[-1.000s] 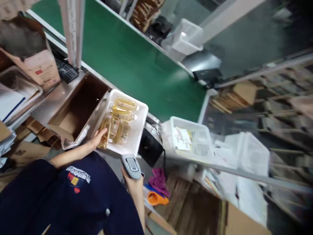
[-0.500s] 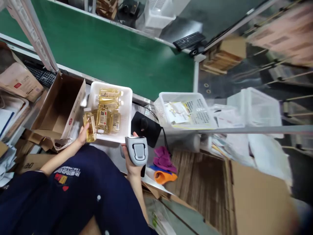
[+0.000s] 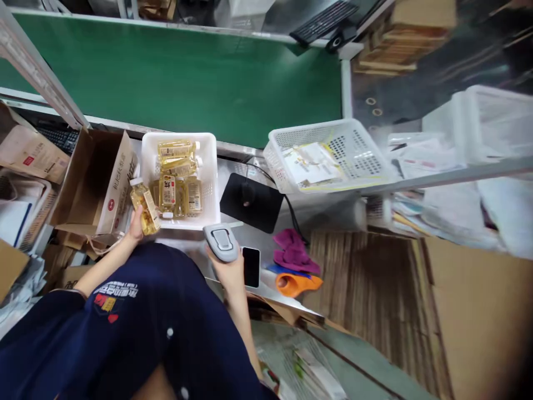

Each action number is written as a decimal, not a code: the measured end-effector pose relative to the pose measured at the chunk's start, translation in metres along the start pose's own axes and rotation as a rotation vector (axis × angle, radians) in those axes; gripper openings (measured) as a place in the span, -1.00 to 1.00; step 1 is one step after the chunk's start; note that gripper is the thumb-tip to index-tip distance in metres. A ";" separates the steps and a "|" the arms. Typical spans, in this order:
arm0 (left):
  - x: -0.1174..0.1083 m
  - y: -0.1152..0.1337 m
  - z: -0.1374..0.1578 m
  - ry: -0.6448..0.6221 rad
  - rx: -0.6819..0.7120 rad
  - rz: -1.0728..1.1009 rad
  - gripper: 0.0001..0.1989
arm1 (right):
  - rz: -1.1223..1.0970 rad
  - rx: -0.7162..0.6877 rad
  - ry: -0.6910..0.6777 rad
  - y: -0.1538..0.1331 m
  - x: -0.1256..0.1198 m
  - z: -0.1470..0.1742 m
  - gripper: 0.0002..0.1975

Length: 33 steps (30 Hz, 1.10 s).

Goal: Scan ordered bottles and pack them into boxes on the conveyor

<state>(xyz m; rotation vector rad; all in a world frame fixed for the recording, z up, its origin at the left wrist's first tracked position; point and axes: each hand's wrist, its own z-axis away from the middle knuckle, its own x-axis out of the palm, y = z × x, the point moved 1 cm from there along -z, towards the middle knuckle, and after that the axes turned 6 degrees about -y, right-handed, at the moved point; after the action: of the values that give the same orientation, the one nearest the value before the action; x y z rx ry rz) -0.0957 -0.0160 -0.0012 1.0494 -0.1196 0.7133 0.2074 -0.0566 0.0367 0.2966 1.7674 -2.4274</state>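
My left hand point(image 3: 136, 222) grips a clear bottle of yellow liquid point(image 3: 145, 208), tilted, with its white cap up, beside the near left corner of a white basket point(image 3: 211, 183). Inside that basket lie several more bottles point(image 3: 177, 150) of the same kind, some with labels facing up. My right hand point(image 3: 228, 266) is wrapped round a grey handheld barcode scanner point(image 3: 222, 242), just off the basket's near right corner; its handle is mostly hidden by the hand. An open cardboard box point(image 3: 79, 189) stands left of the basket.
Right of the basket are a mouse on a black mouse pad point(image 3: 266, 208), a phone point(image 3: 251, 266), a purple cloth point(image 3: 293, 250) and an orange roll-shaped item point(image 3: 297, 283). A second white basket point(image 3: 275, 161) holds papers. A green conveyor belt point(image 3: 187, 72) runs behind.
The scanner has tipped over and moved slightly left, uncovering more of the phone. The bottle in my left hand leans more. The whole view has shifted a little.
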 end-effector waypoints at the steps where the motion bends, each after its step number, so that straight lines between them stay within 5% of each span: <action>1: -0.001 -0.002 0.001 0.003 0.009 0.004 -0.28 | 0.021 -0.003 -0.025 -0.002 0.002 -0.001 -0.46; 8: -0.002 -0.011 0.013 -0.040 0.060 -0.035 -0.28 | 0.140 0.000 -0.237 -0.014 0.024 -0.012 -0.52; 14: -0.004 -0.004 0.011 -0.156 -0.028 -0.042 -0.22 | 0.077 -0.019 -0.420 -0.046 0.031 -0.014 -0.35; 20: -0.014 0.000 0.006 -0.229 -0.166 -0.033 -0.22 | 0.126 -0.102 -0.661 -0.063 0.038 -0.009 -0.40; 28: -0.010 -0.002 0.007 -0.222 -0.164 -0.030 -0.34 | 0.111 -0.074 -0.584 -0.042 0.036 0.002 -0.49; 33: 0.031 -0.009 -0.015 -0.125 -0.022 -0.124 -0.41 | 0.064 -0.038 -0.458 -0.030 0.031 0.009 -0.48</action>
<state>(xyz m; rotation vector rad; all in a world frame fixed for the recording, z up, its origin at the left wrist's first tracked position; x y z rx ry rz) -0.0699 0.0085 -0.0022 1.0708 -0.1684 0.5329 0.1700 -0.0552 0.0604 -0.1919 1.5677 -2.1857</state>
